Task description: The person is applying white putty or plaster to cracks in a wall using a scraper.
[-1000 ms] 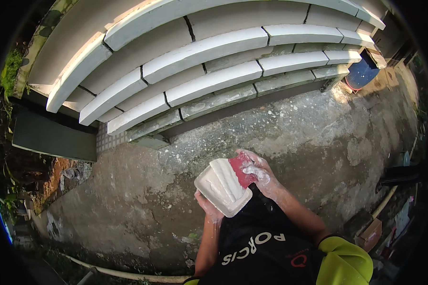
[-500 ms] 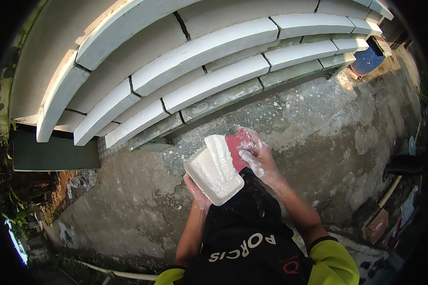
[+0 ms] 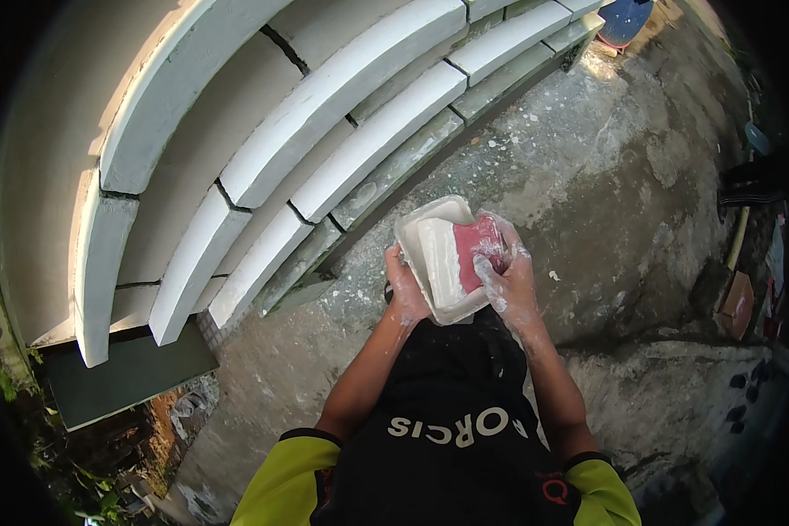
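A shallow white rectangular tray [image 3: 422,219] is held in front of my body, tilted. My left hand [image 3: 407,287] is closed round its left side, fingers partly hidden beneath it. My right hand [image 3: 513,285], smeared with white paste, grips a red flat spreader [image 3: 477,245] with its thumb on the near face. The spreader's left part lies over the tray, coated with a thick band of white putty [image 3: 444,263]. Whether its edge touches the tray bottom I cannot tell.
Curved white ledges [image 3: 377,153] rise in steps at upper left, with dark gaps between segments. Rough, paint-spotted concrete ground [image 3: 605,184] runs alongside. A dark green panel [image 3: 131,377] is at lower left, a blue drum [image 3: 624,19] at the far right, a cardboard box [image 3: 738,302] at right.
The view has turned, so the ledges slant more steeply. Tray and spreader have shifted up and right in the picture. The spreader now sits farther over the right side of the tray.
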A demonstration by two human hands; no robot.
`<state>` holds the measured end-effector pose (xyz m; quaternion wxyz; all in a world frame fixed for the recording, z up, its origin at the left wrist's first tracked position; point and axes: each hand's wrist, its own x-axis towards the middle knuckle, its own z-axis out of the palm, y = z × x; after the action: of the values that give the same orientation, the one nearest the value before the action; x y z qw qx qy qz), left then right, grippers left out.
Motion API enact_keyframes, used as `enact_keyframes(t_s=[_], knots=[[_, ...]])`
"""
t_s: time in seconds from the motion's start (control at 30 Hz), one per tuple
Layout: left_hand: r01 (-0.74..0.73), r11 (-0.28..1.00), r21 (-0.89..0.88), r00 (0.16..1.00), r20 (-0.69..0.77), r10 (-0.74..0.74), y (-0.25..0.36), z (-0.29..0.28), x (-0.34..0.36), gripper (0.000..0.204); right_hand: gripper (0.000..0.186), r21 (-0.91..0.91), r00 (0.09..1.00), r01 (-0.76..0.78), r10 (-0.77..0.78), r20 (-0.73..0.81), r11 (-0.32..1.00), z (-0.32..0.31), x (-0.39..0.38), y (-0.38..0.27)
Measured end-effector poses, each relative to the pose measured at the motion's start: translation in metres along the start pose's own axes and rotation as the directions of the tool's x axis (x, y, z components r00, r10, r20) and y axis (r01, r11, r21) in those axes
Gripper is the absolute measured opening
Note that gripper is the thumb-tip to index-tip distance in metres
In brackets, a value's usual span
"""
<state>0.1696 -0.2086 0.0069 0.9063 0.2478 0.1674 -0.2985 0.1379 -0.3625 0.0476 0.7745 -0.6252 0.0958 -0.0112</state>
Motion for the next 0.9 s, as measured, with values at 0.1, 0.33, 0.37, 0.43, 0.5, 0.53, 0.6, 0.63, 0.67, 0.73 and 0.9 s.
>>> enact_keyframes(t_s=[0.1,0.33,0.37,0.43,0.5,0.53,0.6,0.63,0.67,0.73,0.9], knots=[[0.08,0.993,0.085,0.997,0.011,-0.081,0.007,-0.005,-0.001,0.083,0.057,0.119,0.998,-0.047,0.053,-0.046,0.992,0.021,-0.014,0.004],[0.25,0.964,0.088,0.958,0.121,-0.259,0.019,-0.025,-0.011,0.081,0.053,-0.058,0.968,0.016,-0.03,-0.249,0.998,0.051,-0.044,0.002],[0.279,0.958,0.063,0.951,0.117,-0.285,0.021,-0.028,-0.013,0.079,0.053,-0.092,0.961,0.01,-0.035,-0.274,0.996,0.056,-0.048,-0.004],[0.297,0.952,0.074,0.944,0.13,-0.304,0.024,-0.034,-0.012,0.08,0.053,-0.134,0.95,0.011,-0.052,-0.307,0.991,0.059,-0.049,-0.01],[0.29,0.953,0.089,0.945,0.131,-0.3,0.027,-0.031,-0.015,0.084,0.053,-0.024,0.939,0.061,-0.065,-0.338,0.998,0.06,-0.05,-0.012],[0.293,0.952,0.088,0.943,0.14,-0.303,0.027,-0.03,-0.014,0.084,0.053,-0.032,0.937,0.065,-0.072,-0.342,0.997,0.058,-0.049,-0.013],[0.238,0.968,0.075,0.955,0.162,-0.247,0.028,-0.028,-0.012,0.085,0.053,-0.017,0.935,0.051,-0.054,-0.352,0.999,0.052,-0.046,-0.014],[0.228,0.971,0.071,0.957,0.166,-0.236,0.03,-0.029,-0.009,0.085,0.053,-0.021,0.938,0.055,-0.059,-0.342,0.998,0.048,-0.042,-0.017],[0.233,0.969,0.084,0.957,0.157,-0.243,0.032,-0.031,-0.003,0.085,0.053,-0.079,0.943,0.043,-0.067,-0.327,0.996,0.044,-0.036,-0.022],[0.211,0.972,0.102,0.958,0.173,-0.227,0.036,-0.027,0.002,0.086,0.053,-0.147,0.949,0.066,-0.107,-0.295,0.987,0.041,-0.026,-0.02],[0.119,0.993,0.003,0.983,0.141,-0.118,0.028,-0.067,0.021,0.088,0.049,-0.012,0.979,-0.025,0.022,-0.201,1.0,0.026,0.001,0.015]])
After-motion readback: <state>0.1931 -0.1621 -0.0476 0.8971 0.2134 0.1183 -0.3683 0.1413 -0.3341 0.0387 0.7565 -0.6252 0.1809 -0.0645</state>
